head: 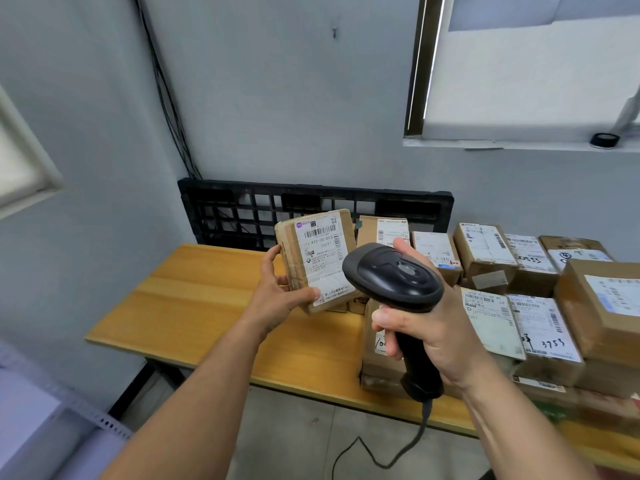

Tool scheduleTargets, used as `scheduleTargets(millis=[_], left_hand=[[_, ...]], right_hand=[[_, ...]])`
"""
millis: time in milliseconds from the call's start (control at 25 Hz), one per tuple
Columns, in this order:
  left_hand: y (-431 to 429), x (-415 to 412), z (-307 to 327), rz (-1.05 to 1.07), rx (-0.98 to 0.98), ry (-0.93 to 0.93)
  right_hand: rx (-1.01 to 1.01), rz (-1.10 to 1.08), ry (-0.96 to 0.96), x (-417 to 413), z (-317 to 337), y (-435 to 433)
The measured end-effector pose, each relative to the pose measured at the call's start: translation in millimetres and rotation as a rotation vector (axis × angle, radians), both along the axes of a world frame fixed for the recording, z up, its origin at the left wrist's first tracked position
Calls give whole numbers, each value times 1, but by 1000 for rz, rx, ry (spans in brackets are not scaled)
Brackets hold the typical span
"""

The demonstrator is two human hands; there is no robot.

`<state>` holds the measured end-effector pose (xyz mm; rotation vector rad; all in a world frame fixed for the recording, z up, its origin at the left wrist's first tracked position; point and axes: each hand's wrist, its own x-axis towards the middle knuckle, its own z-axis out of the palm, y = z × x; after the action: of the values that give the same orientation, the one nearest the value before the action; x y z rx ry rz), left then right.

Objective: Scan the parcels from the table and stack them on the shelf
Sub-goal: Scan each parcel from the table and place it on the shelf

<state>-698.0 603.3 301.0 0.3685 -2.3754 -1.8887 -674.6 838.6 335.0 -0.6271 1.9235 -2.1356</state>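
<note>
Head camera, nearest first: the right hand [433,323] is gripping the scanner [391,275] by its handle, fingers curled round it, and is aiming the head at the label. Whether the trigger is being pressed is unclear. The left hand [277,296] is holding one parcel [317,258] above the table [194,299], thumb on the front and fingers wrapping the left edge, tilting the barcode toward the scanner. Other parcels [540,306] are waiting on the table's right side.

Even, soft daylight fr. covered window [536,74] far right; shadows faint; strong wide-angle bowing at edges; near-left corner blurred.
</note>
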Motion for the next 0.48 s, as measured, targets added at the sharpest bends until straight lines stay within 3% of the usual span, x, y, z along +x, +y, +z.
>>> scheduleTargets(millis=[480], left_hand=[[-33, 87, -20, 337, -11, 27]], right_hand=[[6, 207, 36, 9, -8, -36]])
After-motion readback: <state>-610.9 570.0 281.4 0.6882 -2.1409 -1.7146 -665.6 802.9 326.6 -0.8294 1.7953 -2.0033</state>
